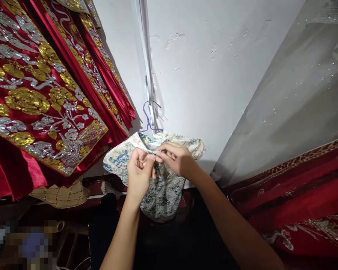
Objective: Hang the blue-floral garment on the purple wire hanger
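Observation:
A small pale garment (169,187) with a blue and green floral pattern hangs on a purple hanger (148,118), hooked to a white strip on the wall. My left hand (139,174) and my right hand (177,157) meet at its collar. Both pinch the fabric at a small fastening (154,152) between their fingertips. The fingers of each hand are closed on the collar edges.
Red robes with gold and silver embroidery (42,97) hang at the left, close to the hanger. A grey sheer drape (293,105) and more red embroidered cloth (298,202) fill the right. The white wall (202,67) is behind. Dark clutter lies below.

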`<state>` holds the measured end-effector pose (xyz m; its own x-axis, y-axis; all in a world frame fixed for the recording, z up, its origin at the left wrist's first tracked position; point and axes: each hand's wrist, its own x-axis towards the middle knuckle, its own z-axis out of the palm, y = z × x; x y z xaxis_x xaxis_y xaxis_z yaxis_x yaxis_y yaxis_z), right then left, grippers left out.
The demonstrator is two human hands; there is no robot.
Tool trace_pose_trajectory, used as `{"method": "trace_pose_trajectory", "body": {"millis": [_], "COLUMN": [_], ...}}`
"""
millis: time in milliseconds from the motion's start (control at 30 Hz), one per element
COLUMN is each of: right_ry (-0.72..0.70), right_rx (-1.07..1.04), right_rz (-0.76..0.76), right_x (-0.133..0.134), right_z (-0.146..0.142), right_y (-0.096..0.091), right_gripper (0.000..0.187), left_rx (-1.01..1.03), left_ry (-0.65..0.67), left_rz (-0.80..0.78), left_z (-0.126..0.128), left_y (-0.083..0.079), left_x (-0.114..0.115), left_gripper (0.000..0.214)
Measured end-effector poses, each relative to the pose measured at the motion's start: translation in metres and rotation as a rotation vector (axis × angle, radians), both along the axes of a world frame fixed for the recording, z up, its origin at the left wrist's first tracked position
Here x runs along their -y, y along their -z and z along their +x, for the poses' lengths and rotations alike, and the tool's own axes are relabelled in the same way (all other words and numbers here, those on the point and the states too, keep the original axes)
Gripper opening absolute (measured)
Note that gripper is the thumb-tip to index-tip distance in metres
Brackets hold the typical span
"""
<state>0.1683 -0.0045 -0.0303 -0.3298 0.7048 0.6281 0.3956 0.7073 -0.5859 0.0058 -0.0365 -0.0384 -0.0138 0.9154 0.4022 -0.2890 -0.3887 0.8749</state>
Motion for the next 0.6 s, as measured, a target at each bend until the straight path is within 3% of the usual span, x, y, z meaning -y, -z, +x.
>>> {"method": "trace_pose_trajectory", "body": {"millis": [233,367,500,600], "right_ry": [0.055,0.159,0.348,0.379], "right_rx": [0.0,-0.259,-0.616,-0.809], "right_rz": [0.158,0.056,0.127,0.037], "right_x": [-0.003,-0.001,0.006,0.017], "right_z": [-0.027,-0.025,0.009,0.055], "right_y": [0.0,-0.019,-0.029,-0.011], "right_gripper": [0.015,0.014,0.014,0.014], "left_rx": [0.078,0.001,-0.133,-0.152], "left_ry": [-0.034,-0.032,0.092,0.07], "left_rz": [-0.069,-0.184,-0.342,-0.3], "left_z": [0.001,0.008,0.005,-0.01], "left_y": [0.022,0.061,0.115,0.125], "left_x": [-0.007,-0.005,0.017,0.022], "left_gripper": [0.049,0.047,0.042,0.039]}}
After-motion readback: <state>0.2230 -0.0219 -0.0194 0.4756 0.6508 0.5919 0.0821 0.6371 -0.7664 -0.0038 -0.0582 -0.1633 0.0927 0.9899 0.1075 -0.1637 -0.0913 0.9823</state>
